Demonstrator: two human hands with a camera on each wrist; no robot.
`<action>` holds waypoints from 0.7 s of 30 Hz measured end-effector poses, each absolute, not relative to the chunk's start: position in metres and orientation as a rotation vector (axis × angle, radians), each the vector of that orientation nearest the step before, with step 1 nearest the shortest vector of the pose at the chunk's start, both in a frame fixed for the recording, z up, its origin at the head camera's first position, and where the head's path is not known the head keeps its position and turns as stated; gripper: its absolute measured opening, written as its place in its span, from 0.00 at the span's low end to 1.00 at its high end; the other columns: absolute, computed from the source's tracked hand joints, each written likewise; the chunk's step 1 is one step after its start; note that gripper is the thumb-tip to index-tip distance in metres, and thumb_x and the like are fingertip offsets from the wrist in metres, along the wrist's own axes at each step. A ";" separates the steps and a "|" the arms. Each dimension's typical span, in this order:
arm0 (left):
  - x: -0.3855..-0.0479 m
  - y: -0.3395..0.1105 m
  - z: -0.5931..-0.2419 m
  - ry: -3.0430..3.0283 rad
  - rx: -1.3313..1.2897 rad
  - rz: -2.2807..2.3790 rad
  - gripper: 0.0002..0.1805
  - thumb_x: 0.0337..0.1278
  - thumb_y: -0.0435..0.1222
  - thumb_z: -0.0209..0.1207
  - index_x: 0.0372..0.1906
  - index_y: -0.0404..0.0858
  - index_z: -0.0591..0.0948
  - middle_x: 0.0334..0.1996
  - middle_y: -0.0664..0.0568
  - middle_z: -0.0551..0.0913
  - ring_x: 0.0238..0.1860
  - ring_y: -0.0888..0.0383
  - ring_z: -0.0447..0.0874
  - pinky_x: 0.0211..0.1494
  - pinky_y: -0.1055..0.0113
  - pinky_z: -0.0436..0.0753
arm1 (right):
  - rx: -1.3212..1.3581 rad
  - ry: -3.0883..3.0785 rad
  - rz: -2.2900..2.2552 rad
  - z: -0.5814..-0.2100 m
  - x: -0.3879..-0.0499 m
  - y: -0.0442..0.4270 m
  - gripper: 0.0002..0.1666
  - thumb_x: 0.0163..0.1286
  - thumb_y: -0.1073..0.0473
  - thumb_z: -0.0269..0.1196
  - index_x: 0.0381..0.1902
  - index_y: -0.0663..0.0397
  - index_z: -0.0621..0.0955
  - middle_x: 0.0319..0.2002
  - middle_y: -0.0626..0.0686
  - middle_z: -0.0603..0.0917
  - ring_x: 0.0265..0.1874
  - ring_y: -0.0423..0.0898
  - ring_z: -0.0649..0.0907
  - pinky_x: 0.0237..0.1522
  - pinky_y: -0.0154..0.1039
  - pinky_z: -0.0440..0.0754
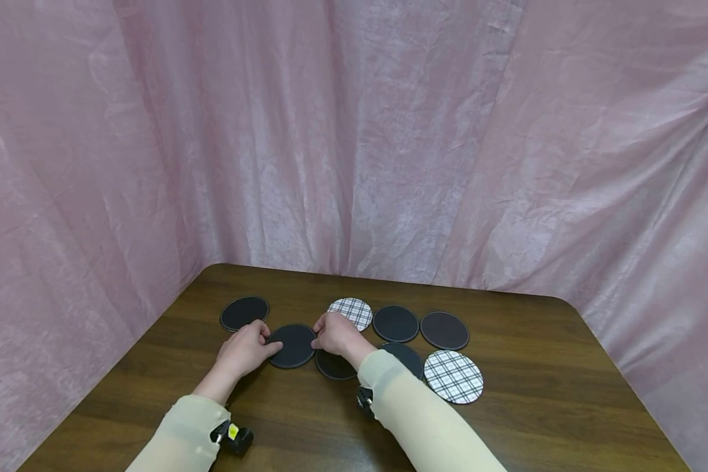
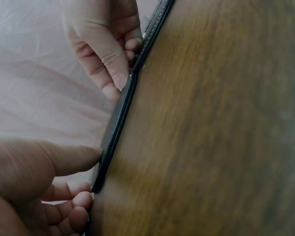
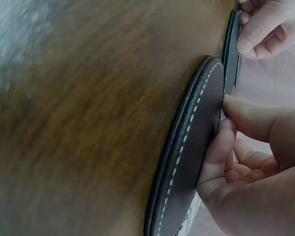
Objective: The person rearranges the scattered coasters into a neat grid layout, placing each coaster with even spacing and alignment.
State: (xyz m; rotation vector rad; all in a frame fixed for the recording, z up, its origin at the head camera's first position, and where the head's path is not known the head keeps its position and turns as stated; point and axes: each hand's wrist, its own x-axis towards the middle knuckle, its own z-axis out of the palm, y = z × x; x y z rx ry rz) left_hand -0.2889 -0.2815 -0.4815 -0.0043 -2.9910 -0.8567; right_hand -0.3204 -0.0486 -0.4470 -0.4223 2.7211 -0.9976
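Note:
A round black coaster [image 1: 292, 345] with a stitched rim lies between my two hands. My left hand [image 1: 244, 351] grips its left edge, thumb on top and the other fingers curled at the rim. From the opposite side my right hand [image 1: 339, 335] pinches the edge of that same coaster between thumb and fingers. Beneath the right hand sits another dark coaster [image 1: 335, 367], partly hidden by it; its pale stitching shows in the right wrist view. Behind the right hand, a plaid coaster [image 1: 354, 311] is partly covered.
One dark coaster [image 1: 244, 313] lies at the far left. To the right are two dark coasters, a black one [image 1: 396, 323] and a brownish one [image 1: 444, 330], a half-hidden dark coaster [image 1: 406, 357] and a plaid coaster [image 1: 453, 377]. Pink curtains [image 1: 354, 131] hang behind the wooden table [image 1: 537, 393].

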 end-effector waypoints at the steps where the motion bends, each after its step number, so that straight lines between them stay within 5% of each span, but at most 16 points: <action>1: -0.291 -0.283 -0.484 -2.989 -0.010 -0.856 0.25 0.68 0.52 0.75 0.49 0.36 0.81 0.40 0.48 0.84 0.40 0.49 0.83 0.46 0.46 0.81 | -0.428 2.728 -0.992 -0.447 -0.320 -0.049 0.13 0.70 0.63 0.78 0.49 0.58 0.88 0.40 0.48 0.86 0.37 0.45 0.80 0.50 0.44 0.83; 11: -0.280 -0.273 -0.462 -3.022 0.023 -0.872 0.20 0.72 0.43 0.73 0.52 0.32 0.82 0.40 0.48 0.84 0.41 0.50 0.84 0.51 0.45 0.82 | -0.493 2.819 -0.808 -0.447 -0.323 -0.054 0.11 0.70 0.62 0.78 0.48 0.58 0.90 0.46 0.51 0.89 0.41 0.47 0.83 0.52 0.45 0.84; 21: -0.276 -0.288 -0.448 -2.992 0.016 -0.711 0.22 0.74 0.45 0.70 0.56 0.30 0.83 0.45 0.43 0.85 0.48 0.42 0.86 0.54 0.41 0.83 | -0.560 2.883 -0.680 -0.495 -0.376 -0.060 0.15 0.67 0.51 0.80 0.46 0.52 0.93 0.45 0.49 0.91 0.41 0.47 0.86 0.48 0.44 0.86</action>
